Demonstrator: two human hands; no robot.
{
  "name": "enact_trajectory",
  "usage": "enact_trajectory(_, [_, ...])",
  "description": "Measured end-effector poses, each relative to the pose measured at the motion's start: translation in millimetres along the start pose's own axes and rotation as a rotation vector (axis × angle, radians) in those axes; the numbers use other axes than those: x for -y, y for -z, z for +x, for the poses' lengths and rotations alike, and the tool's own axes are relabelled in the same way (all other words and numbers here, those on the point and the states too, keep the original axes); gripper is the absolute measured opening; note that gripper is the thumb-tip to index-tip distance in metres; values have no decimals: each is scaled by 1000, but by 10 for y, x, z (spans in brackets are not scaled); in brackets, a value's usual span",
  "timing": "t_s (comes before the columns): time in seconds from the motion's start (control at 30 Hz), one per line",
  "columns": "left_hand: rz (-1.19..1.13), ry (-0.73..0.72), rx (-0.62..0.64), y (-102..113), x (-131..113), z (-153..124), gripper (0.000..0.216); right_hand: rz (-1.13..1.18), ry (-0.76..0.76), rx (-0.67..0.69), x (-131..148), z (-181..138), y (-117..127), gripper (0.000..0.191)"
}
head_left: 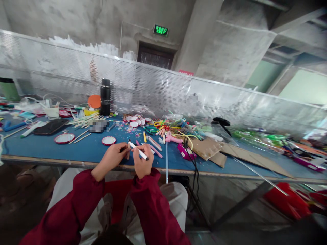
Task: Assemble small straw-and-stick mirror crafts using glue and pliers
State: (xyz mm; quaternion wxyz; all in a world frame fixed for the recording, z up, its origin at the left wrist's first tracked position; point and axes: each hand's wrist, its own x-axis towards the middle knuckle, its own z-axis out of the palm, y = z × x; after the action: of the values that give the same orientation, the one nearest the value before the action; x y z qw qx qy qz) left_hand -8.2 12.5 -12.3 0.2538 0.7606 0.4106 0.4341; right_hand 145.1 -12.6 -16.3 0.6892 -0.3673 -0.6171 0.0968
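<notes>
My right hand (143,161) grips a white marker (138,151) with black ends, slanting up to the left. Between the fingers of my left hand (113,158) is a small light-brown stick (128,153), partly hidden, held close to the marker's upper tip. Both hands are just over the front edge of the blue table (87,149). A round white disc with a red rim (108,140) lies beyond my left hand. An orange crayon-like stick (144,136) and several pink sticks (155,149) lie just past my right hand.
A pink glue gun (173,138) and a purple box (186,151) with black cables stand to the right, beside cardboard (206,148). On the left are a black bottle (105,97), a phone (51,126) and thin wooden sticks (85,119). A perforated metal screen (158,88) runs behind.
</notes>
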Motion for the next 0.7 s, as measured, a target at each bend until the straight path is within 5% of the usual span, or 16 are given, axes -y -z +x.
enact_trajectory(0.7, [-59, 20, -27, 4, -37, 7, 32, -29, -34, -71, -14, -2, 8, 16])
